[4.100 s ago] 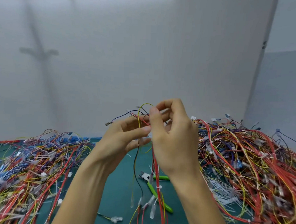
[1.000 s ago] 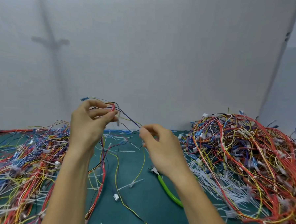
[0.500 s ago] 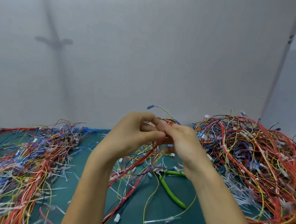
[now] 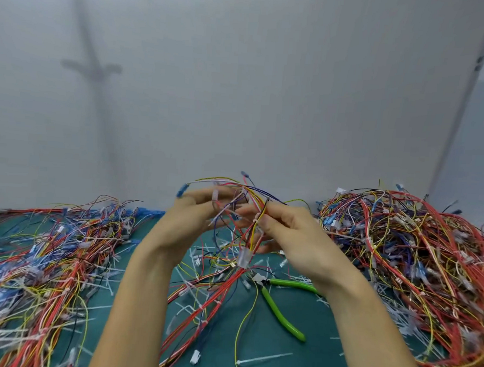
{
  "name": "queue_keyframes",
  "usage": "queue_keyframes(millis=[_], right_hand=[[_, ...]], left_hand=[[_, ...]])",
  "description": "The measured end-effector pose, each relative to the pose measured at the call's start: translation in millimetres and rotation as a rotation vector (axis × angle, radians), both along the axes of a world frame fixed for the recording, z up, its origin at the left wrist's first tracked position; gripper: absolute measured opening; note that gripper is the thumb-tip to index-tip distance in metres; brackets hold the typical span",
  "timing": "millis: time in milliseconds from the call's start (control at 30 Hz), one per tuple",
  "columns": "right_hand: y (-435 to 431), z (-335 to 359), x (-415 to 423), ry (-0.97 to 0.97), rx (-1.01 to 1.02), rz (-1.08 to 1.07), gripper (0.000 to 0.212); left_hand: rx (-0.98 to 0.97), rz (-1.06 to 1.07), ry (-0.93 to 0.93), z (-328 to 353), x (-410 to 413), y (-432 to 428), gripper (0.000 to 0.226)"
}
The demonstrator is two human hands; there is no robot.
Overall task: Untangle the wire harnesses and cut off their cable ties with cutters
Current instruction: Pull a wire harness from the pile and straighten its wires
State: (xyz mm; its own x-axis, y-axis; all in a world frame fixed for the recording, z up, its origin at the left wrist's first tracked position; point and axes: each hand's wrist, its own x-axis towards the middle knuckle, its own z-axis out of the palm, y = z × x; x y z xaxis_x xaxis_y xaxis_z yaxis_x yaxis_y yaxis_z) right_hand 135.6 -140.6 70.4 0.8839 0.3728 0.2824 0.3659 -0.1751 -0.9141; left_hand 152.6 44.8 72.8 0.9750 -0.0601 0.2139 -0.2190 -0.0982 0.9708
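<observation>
Harness [image 4: 244,257] held up at centre; cutters [image 4: 280,311] idle on mat [image 4: 296,363].
Left pile [image 4: 49,257]; left hand [image 4: 185,225] among loose strands, grip not determinable; harness hanging far-to-near between hands, cable tie [image 4: 257,220] just beside the pinch; right hand [image 4: 297,236] pinching the bundle; cutters nearer, below right wrist, handles trailing near-right, closest to right hand; right pile [image 4: 413,262].

A workshop bench: green cutting mat [image 4: 296,363], heaped wire harnesses [image 4: 417,248], cutters [image 4: 280,311].
</observation>
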Motion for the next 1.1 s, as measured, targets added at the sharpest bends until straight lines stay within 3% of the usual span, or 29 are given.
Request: queue_keyframes(millis=[67, 167, 300, 433, 567, 700, 767, 833, 933, 1000, 1100], right_hand=[[-1, -2, 2, -0.002, -0.084, -0.052, 0.027], [-2, -3, 1, -0.086, -0.394, -0.178, 0.023], [-1, 7, -15, -0.188, -0.656, -0.323, 0.033], [-7, 27, -29, -0.410, -0.559, -0.508, 0.019], [2, 27, -30, -0.423, -0.429, -0.381, 0.022], [0, 20, -18, -0.456, -0.266, -0.433, 0.015], [-4, 21, -15, -0.476, -0.172, -0.481, 0.016], [-8, 22, -13, -0.479, -0.058, -0.505, 0.015], [-11, 24, -12, -0.465, 0.122, -0.436, 0.015], [-10, 25, -12, -0.448, 0.230, -0.375, 0.016], [-7, 24, -11, -0.425, 0.284, -0.389, 0.018]], left_hand=[[-0.203, 0.000, -0.026, 6, 0, -3, 0.023], [-0.349, 0.036, -0.079, 13, -3, -6, 0.019], [-0.228, 0.236, -0.268, 20, -10, -13, 0.009], [-0.220, 0.307, -0.430, 30, -18, -18, 0.008], [-0.231, 0.211, -0.490, 34, -24, -31, 0.011], [-0.292, 0.038, -0.455, 29, -19, -26, 0.024], [-0.342, -0.005, -0.334, 21, -10, -12, 0.029], [-0.212, 0.054, -0.147, 7, -2, -2, 0.024], [0.362, 0.098, 0.070, -19, 11, 7, 0.004], [0.690, -0.116, 0.094, -34, 20, 6, 0.021], [0.896, -0.340, 0.155, -47, 22, -13, 0.023]])
